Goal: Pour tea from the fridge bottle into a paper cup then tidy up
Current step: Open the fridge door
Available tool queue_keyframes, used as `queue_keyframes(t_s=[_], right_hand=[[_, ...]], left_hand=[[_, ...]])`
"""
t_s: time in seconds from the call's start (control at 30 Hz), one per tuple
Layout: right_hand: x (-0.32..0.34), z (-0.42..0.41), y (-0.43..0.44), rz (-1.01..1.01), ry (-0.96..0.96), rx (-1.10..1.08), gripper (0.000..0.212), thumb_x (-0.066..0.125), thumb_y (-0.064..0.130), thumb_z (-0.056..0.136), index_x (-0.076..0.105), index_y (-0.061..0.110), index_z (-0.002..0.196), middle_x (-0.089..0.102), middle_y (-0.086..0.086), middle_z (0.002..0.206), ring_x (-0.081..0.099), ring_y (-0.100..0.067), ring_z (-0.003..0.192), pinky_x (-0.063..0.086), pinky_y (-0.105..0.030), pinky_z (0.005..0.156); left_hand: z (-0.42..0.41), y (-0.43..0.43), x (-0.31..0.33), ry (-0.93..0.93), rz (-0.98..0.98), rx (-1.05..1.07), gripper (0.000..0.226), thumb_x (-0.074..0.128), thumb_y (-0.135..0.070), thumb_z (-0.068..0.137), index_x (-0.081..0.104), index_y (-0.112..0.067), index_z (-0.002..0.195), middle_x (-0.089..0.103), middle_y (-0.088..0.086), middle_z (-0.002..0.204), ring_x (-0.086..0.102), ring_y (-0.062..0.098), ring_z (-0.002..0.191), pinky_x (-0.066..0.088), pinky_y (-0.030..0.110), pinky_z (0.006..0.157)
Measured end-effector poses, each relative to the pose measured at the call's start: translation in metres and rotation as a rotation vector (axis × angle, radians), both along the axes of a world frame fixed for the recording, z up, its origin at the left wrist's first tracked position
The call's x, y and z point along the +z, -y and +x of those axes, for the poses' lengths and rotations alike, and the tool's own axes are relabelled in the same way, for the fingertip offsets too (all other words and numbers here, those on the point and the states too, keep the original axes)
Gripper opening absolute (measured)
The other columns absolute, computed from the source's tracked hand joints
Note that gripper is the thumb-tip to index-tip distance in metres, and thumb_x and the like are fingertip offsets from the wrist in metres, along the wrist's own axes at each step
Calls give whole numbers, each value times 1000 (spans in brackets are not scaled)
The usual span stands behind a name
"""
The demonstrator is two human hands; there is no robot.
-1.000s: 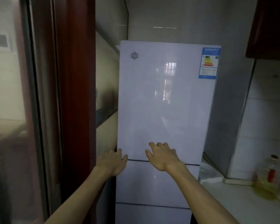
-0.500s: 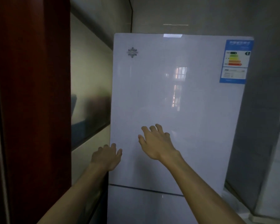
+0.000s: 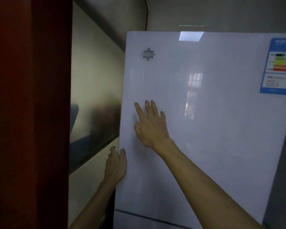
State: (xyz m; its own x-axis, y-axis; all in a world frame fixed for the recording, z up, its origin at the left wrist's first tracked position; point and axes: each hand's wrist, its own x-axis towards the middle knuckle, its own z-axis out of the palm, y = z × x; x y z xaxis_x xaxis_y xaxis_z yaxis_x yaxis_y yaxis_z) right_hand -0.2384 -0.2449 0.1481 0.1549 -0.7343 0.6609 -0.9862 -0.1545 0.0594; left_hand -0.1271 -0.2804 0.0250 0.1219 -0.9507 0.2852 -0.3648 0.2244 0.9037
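The fridge door (image 3: 221, 146) fills the far right of the view and is shut, flush above the seam (image 3: 155, 218) of the compartment below. The task has therefore barely begun. The bottle is not in view and is presumably behind that door, and no paper cup shows either. Opening, fetching, pouring and tidying all remain.

The right hand (image 3: 151, 128) lies flat on the door's left part, fingers straight and spread apart. The left hand (image 3: 116, 166), lower and nearer, sits at the door's left edge beside the wall (image 3: 96, 80). I cannot tell whether its fingers hook behind that edge.

Compared with half a second ago, the view is closer and the door looks larger. Both hands are higher above the seam, and the right one has moved left toward the edge. The door has not opened at all.
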Motion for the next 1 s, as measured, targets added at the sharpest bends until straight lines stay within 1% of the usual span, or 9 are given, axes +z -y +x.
queue_keyframes(t_s=[0.07,0.17,0.27,0.37,0.43,0.5,0.73,0.9,1.0], right_hand=[[6,3,19,-91,8,11,65,36,28,101,1,24,156,-1,-13,163,-4,-30,151,11,-51,121],[10,8,42,-190,19,11,68,39,26,99,3,22,156,1,-14,163,-3,-31,151,10,-52,121],[7,11,65,-254,10,-2,70,42,26,97,6,21,156,0,-14,164,-4,-30,151,6,-55,120],[-1,14,84,-336,-25,-43,70,44,28,96,9,21,156,2,-13,164,-2,-31,151,5,-59,119],[-7,16,96,-362,-52,-69,67,40,33,97,10,22,156,1,-13,164,-3,-31,151,2,-61,118],[-11,18,107,-391,-62,-88,65,36,38,99,10,23,157,0,-14,164,-4,-32,151,-1,-62,117],[-16,19,125,-507,-91,-129,61,26,42,101,11,22,157,4,-16,163,1,-36,150,-1,-66,115],[-17,19,129,-548,-100,-139,61,25,42,101,10,22,157,5,-17,163,2,-38,150,0,-67,114],[-15,20,128,-565,-91,-136,61,26,41,101,12,21,157,7,-17,162,4,-38,150,1,-67,114]], left_hand=[[-3,5,-2,-126,35,-33,51,26,-35,106,23,-9,149,47,16,140,51,31,118,39,37,96],[-6,10,-11,-284,98,-83,46,26,-34,106,33,-10,144,50,14,132,47,21,100,36,33,89],[-8,19,-22,-398,133,-123,44,27,-35,105,41,-10,138,53,11,127,48,18,99,36,32,90],[-10,30,-25,-409,152,-107,45,28,-34,105,39,-8,141,48,15,138,49,24,111,36,38,100],[-16,36,-25,-397,164,-69,47,30,-32,105,34,-7,144,44,16,143,45,31,127,33,42,107],[-21,41,-26,-400,177,-18,49,34,-31,104,30,-6,146,40,16,146,41,33,133,32,44,110],[-26,57,-44,-367,143,15,57,38,-33,103,21,-6,150,32,16,154,36,32,139,30,45,114],[-25,53,-45,-339,66,-27,54,38,-31,103,24,-5,148,37,13,150,40,29,136,34,33,104],[-24,57,-47,-327,77,-46,57,37,-34,102,21,-6,149,35,12,152,38,28,137,34,35,108]])
